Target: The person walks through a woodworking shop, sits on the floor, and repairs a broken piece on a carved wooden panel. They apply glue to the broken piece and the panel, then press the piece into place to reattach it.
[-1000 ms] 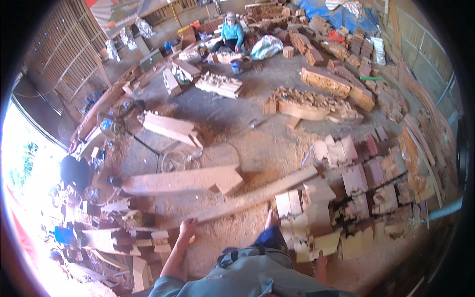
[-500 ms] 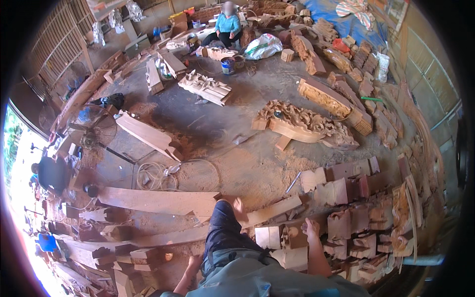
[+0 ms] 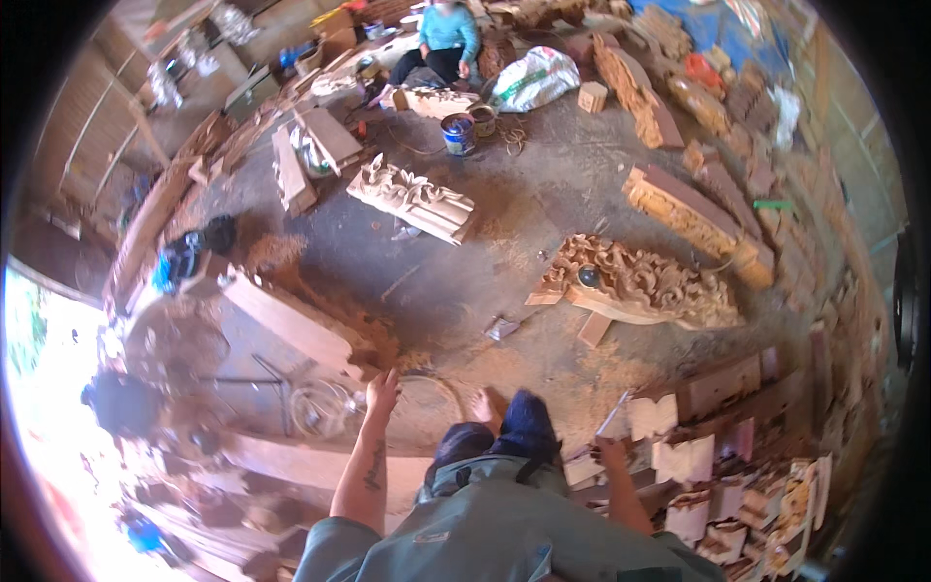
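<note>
A: Looking down from the head view, where are the hands against the long plank (image 3: 310, 464)?

B: That plank lies across the floor just below the left hand (image 3: 382, 393), its long axis running left to right. The left hand hangs over its far edge with fingers spread, holding nothing, beside a loose coil of wire (image 3: 325, 407). It is the nearer hand.

A: And the right hand (image 3: 611, 453)?

B: It sits to the right of the plank's end, past the bare foot (image 3: 485, 405) and dark trouser leg. It seems closed round a thin pale stick (image 3: 615, 415) that slants up and right, though the grip is too small to read surely. Pale carved blocks (image 3: 679, 456) lie just beside it.

A: So the hands are apart?

B: Well apart, one on each side of the leg. Farther from the plank, a large carved panel (image 3: 640, 286) rests on the floor, and a seated person in a blue top (image 3: 448, 34) works well beyond it
</note>
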{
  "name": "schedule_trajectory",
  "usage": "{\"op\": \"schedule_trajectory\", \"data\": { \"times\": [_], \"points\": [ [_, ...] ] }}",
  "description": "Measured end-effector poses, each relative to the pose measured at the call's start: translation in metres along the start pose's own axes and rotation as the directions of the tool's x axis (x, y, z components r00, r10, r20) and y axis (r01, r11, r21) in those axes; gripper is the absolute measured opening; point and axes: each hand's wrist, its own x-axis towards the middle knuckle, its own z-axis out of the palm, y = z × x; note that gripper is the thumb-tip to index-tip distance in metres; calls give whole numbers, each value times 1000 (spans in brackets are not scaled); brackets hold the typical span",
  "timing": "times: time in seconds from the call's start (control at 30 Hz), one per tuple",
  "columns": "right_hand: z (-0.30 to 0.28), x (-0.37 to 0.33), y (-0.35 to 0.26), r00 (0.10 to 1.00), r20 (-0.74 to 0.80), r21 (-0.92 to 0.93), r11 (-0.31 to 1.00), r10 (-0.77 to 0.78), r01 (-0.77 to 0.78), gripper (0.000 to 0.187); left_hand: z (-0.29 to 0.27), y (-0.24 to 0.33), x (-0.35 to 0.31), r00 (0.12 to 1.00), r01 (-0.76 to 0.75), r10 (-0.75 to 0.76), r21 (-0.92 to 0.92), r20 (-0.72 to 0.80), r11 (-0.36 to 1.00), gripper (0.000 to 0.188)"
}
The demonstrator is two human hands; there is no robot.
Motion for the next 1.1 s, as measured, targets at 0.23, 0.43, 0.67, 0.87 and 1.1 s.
{"op": "schedule_trajectory", "data": {
  "times": [0.23,0.43,0.67,0.87,1.1],
  "points": [
    [91,64,-110,986,55,-62,986,159,-155,29,58,202,121,922,-371,342,165,180,914,39],
    [141,150,-257,929,2,26,929,370,-370,14,117,241,233,947,-298,161,574,277,763,52],
    [175,307,-642,967,-61,-20,969,-246,245,24,94,250,339,904,423,-423,243,-58,873,45],
    [262,358,-943,903,-78,-16,907,-422,422,26,206,424,444,962,270,-269,33,-40,962,41],
    [455,498,-1032,851,239,-131,853,-467,505,24,296,520,628,994,112,-112,182,-7,977,45]
  ]
}}
